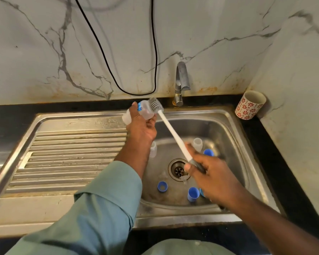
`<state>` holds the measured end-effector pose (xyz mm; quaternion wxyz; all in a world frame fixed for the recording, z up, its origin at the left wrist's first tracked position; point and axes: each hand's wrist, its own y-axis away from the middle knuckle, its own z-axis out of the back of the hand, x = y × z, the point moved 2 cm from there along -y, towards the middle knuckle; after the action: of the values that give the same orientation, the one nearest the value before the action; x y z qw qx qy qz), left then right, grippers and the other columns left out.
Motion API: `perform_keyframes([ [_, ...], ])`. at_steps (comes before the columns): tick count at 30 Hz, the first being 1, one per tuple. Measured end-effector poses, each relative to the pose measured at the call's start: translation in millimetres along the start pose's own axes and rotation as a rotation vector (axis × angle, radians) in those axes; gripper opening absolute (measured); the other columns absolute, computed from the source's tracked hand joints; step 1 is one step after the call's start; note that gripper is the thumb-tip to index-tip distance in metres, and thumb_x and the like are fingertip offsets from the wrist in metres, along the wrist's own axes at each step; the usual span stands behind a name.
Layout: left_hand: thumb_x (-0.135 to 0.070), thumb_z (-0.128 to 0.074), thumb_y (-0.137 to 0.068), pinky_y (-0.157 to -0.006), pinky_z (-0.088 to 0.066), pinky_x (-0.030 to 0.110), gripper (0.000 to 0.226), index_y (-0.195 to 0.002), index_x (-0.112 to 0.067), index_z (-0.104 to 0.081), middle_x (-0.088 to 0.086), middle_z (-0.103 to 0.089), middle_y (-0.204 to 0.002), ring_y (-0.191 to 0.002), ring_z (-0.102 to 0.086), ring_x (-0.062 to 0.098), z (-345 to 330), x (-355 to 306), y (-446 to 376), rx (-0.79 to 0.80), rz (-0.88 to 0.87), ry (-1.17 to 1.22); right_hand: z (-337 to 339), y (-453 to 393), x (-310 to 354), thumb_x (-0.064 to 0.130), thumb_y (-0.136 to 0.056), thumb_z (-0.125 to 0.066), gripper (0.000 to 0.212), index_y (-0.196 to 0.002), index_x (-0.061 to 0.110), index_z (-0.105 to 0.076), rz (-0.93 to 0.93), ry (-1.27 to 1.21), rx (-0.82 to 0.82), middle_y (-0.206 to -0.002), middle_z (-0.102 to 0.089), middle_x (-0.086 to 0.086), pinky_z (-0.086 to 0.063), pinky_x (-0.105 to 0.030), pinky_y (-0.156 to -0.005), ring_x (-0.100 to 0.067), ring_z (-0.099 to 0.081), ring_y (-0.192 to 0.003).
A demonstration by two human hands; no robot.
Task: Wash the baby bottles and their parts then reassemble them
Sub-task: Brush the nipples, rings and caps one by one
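Left hand (140,126) grips bottle (136,112) left of the tap (180,83); right hand (208,173) clamps brush (170,131) handle (bristles at the mouth). Wet bottle could slip into the sink (228,126).

The person is wearing a pale green shirt; its left sleeve (103,205) is reaching the forearm, the right forearm (265,218) showing bare.

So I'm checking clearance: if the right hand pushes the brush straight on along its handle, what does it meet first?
Probably the bottle in the left hand; the brush head is already at its mouth.
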<state>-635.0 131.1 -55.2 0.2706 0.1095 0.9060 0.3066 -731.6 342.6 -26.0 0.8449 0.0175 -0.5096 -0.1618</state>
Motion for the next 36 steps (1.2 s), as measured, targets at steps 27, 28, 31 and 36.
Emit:
perform_keyframes([
  [27, -0.019, -0.089, -0.067, -0.085, -0.058, 0.041, 0.062, -0.114, -0.03, -0.049, 0.001, -0.062, -0.112, -0.103, -0.064, 0.021, 102, 65, 0, 0.384, -0.078, -1.491, 30, -22, -73, 0.027, -0.097, -0.056, 0.044, -0.14, 0.034, -0.048, -0.391, -0.052, -0.04, -0.076, -0.055, -0.003, -0.04, -0.019, -0.041, -0.01, -0.046, -0.048],
  [28, -0.016, -0.088, -0.064, -0.084, -0.058, 0.043, 0.064, -0.111, -0.032, -0.047, 0.0, -0.061, -0.109, -0.103, -0.063, 0.023, 110, 71, -6, 0.395, -0.103, -1.638, 31, -25, -75, 0.027, -0.097, -0.057, 0.045, -0.14, 0.036, -0.048, -0.396, -0.063, -0.038, -0.076, -0.055, -0.002, -0.04, -0.02, -0.041, -0.01, -0.046, -0.048],
  [31, -0.005, -0.078, -0.068, -0.071, -0.055, 0.038, 0.071, -0.12, -0.031, -0.038, 0.003, -0.057, -0.108, -0.098, -0.061, 0.027, 131, 92, -12, 0.561, -0.174, -1.984, 30, -30, -79, 0.024, -0.097, -0.058, 0.05, -0.141, 0.04, -0.043, -0.391, -0.127, -0.036, -0.073, -0.054, -0.006, -0.04, -0.022, -0.04, -0.01, -0.045, -0.045],
  [36, -0.008, -0.071, -0.083, -0.087, -0.05, 0.037, 0.058, -0.132, -0.025, -0.046, 0.008, -0.051, -0.129, -0.108, -0.058, 0.028, 149, 118, -15, 0.864, -0.182, -2.414, 29, -35, -83, 0.023, -0.096, -0.059, 0.051, -0.141, 0.041, -0.044, -0.389, -0.14, -0.019, -0.068, -0.057, -0.001, -0.042, -0.024, -0.042, -0.01, -0.046, -0.043],
])
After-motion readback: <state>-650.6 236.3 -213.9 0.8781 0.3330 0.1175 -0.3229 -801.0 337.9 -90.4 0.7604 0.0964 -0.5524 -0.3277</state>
